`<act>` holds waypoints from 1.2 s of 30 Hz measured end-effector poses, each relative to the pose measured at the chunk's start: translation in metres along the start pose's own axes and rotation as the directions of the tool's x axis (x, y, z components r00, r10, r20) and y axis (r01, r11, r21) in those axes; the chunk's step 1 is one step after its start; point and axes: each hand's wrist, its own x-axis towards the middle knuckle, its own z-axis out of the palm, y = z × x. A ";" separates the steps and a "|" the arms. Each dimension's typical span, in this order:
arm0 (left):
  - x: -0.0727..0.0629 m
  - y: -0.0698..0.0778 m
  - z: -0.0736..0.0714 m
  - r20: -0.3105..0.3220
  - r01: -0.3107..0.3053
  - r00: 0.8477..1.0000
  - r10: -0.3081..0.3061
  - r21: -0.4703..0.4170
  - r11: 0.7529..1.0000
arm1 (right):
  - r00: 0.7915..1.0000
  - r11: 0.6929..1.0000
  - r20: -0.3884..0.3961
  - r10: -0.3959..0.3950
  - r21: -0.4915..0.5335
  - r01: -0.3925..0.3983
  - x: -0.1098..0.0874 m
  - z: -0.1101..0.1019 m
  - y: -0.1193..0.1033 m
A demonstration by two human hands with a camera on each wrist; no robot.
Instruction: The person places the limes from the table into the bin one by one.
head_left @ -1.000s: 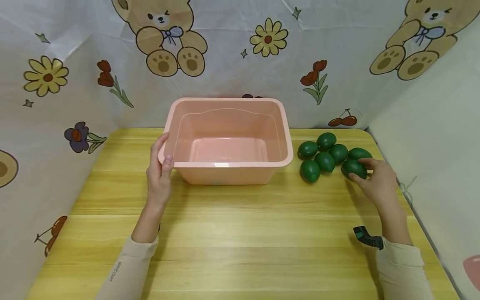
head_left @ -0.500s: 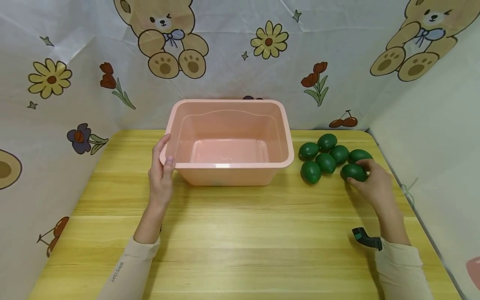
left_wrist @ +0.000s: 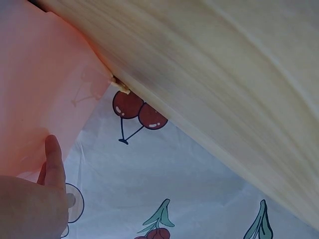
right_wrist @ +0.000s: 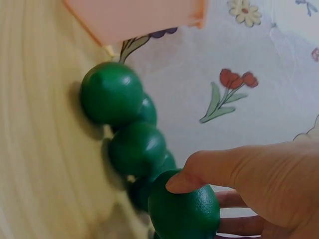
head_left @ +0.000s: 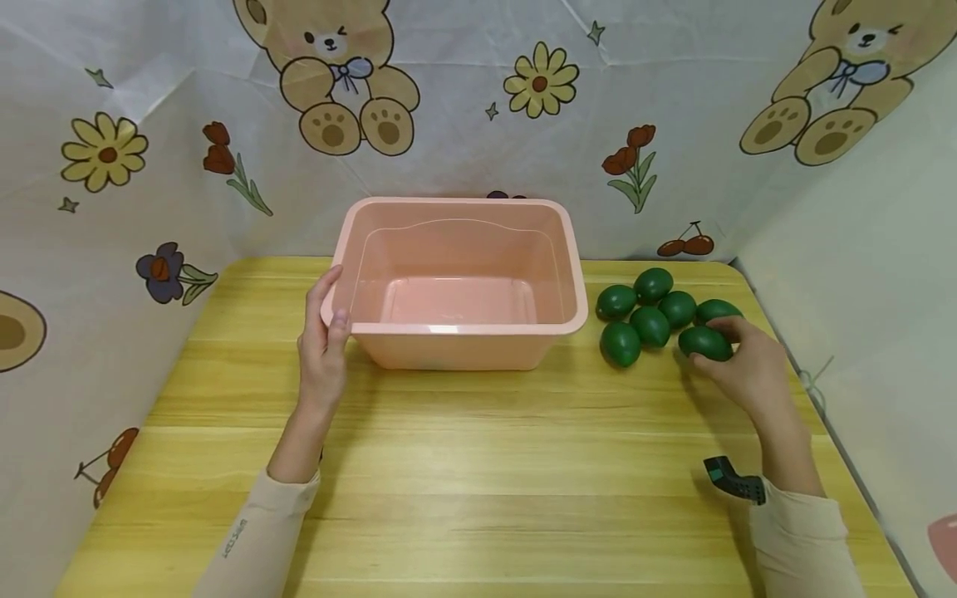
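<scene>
A pink plastic basin (head_left: 441, 349) stands towards the back of the table. My left hand (head_left: 323, 357) holds its left side near the front corner, thumb at the rim and fingers along the outer wall. In the left wrist view a finger (left_wrist: 55, 159) lies against the pink wall. On the right, my right hand (head_left: 751, 365) pinches a dark green lime (head_left: 705, 343) between thumb and fingers. The right wrist view shows the thumb (right_wrist: 199, 172) across this lime (right_wrist: 182, 211). Several similar limes (head_left: 649, 326) lie grouped just beyond and to its left.
The wooden table (head_left: 508, 473) runs up to a patterned cloth (head_left: 463, 124) at the back and left. A pale wall (head_left: 860, 274) borders the right side, close to the right hand. A black strap (head_left: 733, 480) sits at the right wrist.
The lime in my right hand has shifted slightly left and turned a little, apart from the lime behind it. My left hand keeps its hold on the basin. The head view has shifted slightly.
</scene>
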 end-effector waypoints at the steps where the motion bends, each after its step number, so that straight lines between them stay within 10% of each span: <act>1: 0.000 0.000 0.000 0.001 0.000 1.000 0.000 0.000 1.000 | 1.000 1.000 -0.007 -0.007 0.004 0.007 0.000 -0.002 -0.002; 22: -0.002 0.001 0.001 -0.008 0.017 1.000 -0.016 0.040 0.999 | 0.977 0.988 -0.173 -0.124 0.068 0.137 -0.009 -0.041 -0.082; 36: -0.002 0.003 0.001 -0.007 0.008 1.000 -0.008 -0.001 1.000 | 0.938 0.935 -0.206 -0.277 0.168 0.313 -0.001 -0.022 -0.164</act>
